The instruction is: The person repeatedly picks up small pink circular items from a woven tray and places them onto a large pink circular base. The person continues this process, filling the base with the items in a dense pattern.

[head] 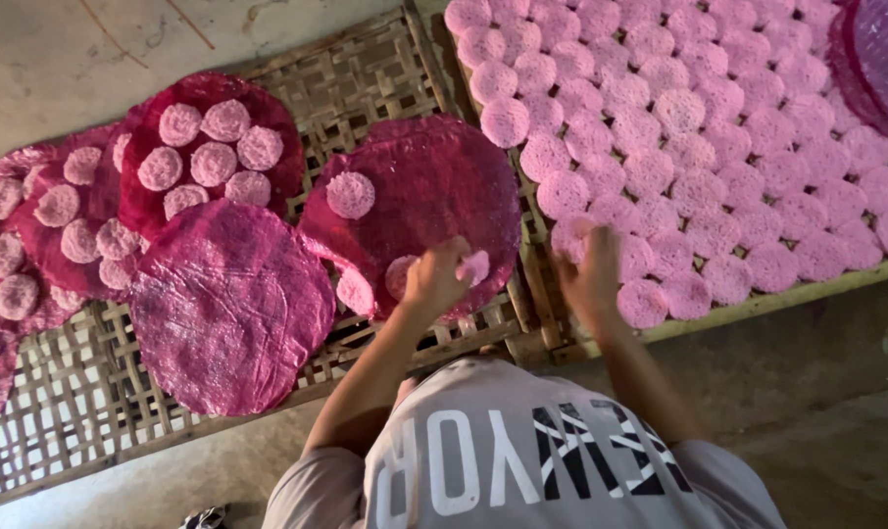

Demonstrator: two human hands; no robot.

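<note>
Two big woven bamboo trays lie side by side on the floor. The left tray (366, 78) holds a few big dark pink discs, and the right tray (758, 304) is packed with many small light pink rounds (679, 113) set edge to edge in rows. At the far right corner sits a stack of dark pink discs (880, 59). On the left tray, one big disc (230, 304) lies bare and near to the person. Another disc (209, 147) behind it carries seven small rounds in a ring. More loaded discs overlap at the far left edge. The middle disc (434, 191) has one small round (351, 194) near its top left and more rounds at its near edge. The person wears a grey shirt (522, 460) with white letters. The left hand (434, 279) is over the near edge of the middle disc, and its fingers are closed on a small pink round (475, 266), holding it just above the disc. The right hand (591, 274) reaches to the near left corner of the right tray, among the small rounds there. It is blurred, so I cannot tell if its fingers are open or closed.
</note>
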